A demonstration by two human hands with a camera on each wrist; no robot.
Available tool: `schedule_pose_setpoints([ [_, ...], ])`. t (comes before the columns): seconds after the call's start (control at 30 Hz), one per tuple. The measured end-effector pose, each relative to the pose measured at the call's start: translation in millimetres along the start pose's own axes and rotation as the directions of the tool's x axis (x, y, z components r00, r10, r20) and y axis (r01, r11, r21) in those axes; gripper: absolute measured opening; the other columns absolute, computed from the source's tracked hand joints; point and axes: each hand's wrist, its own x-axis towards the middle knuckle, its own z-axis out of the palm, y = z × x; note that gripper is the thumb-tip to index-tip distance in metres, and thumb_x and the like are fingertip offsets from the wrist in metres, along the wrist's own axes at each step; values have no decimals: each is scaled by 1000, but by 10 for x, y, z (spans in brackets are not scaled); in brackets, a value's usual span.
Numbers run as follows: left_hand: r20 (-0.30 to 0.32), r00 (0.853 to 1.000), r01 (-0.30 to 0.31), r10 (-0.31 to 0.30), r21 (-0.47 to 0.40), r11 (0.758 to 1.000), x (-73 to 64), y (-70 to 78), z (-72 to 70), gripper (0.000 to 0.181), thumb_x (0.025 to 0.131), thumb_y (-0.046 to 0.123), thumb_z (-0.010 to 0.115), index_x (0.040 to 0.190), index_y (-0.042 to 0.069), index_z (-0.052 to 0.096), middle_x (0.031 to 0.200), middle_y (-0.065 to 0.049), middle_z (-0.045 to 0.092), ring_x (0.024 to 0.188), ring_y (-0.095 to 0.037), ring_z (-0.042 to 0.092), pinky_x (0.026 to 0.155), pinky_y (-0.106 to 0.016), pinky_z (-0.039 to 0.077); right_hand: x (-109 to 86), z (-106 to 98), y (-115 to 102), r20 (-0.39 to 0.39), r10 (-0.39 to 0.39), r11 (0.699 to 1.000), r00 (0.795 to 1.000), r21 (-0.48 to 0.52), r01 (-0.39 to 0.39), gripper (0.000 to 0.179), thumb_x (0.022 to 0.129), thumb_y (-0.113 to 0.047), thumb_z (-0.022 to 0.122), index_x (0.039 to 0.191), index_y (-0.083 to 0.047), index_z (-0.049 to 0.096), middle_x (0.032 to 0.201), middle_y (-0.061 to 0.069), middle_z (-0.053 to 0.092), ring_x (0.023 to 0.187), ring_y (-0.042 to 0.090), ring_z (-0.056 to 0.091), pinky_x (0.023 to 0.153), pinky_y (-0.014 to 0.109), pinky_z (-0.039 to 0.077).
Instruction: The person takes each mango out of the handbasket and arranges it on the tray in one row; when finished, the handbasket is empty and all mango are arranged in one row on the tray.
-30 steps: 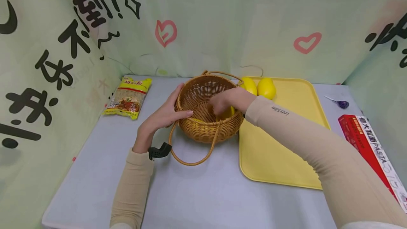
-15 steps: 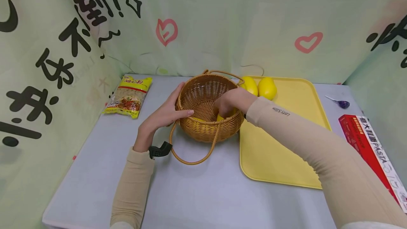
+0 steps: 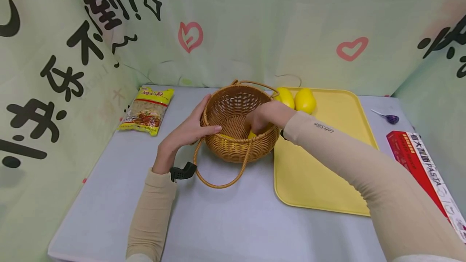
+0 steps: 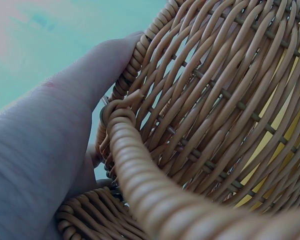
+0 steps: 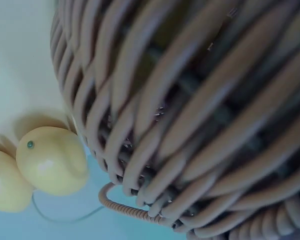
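A brown wicker basket [image 3: 233, 148] stands tilted towards me on the table, its front handle hanging down. My left hand [image 3: 189, 128] holds its left rim, thumb over the edge; in the left wrist view the thumb [image 4: 105, 65] lies along the rim beside the wicker handle [image 4: 135, 170]. My right hand [image 3: 263, 116] reaches inside, fingers bent down around a lemon [image 3: 252, 134], of which only a yellow bit shows. Another yellow patch shows behind the front rim. In the right wrist view the basket wall [image 5: 190, 100] hides that hand.
Two lemons [image 3: 305, 101] lie at the back of a yellow tray [image 3: 320, 177], right of the basket. A yellow food packet [image 3: 147, 111] lies back left. At the right are a wrapped lollipop [image 3: 392, 119] and a red pasta box [image 3: 418, 165]. Curtains enclose the table.
Inside the basket, my right hand has shifted slightly right over the lemon, then stayed nearly still. My left hand and the basket have hardly moved.
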Motion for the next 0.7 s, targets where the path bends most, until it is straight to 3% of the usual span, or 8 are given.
schedule_pose_setpoints([
  [0.2,0,1000,-7,7,-14,1000,-25,39,5,101,91,27,70,161,21,-2,169,-5,0,155,-29,9,121,-55,25,-14,-8,8,-38,0,1000,999,-15,0,27,86,-1,44,101,-13,63,100,6,52,87,20,46,64,30,32],
  [0.3,0,1000,-3,3,-14,1000,-25,25,7,101,91,28,70,161,23,-2,169,-4,0,155,-29,10,120,-55,26,-27,-15,9,-81,-8,1000,997,-6,8,33,85,0,45,108,-11,65,103,6,54,88,20,47,65,31,33],
  [0.47,3,1000,1,-1,-11,1000,-20,18,8,100,92,27,70,161,23,-2,169,-4,0,155,-29,9,121,-54,24,-94,-28,-12,-183,-29,1000,983,3,30,49,87,-1,51,134,-12,60,132,7,59,107,23,50,83,33,42],
  [0.7,-1,1000,8,-8,3,1000,0,18,2,101,91,25,70,161,22,-2,169,-5,0,155,-29,11,120,-54,26,-186,-33,0,-296,-41,999,954,10,46,52,86,-6,65,137,-16,59,138,5,57,120,24,52,105,42,44],
])
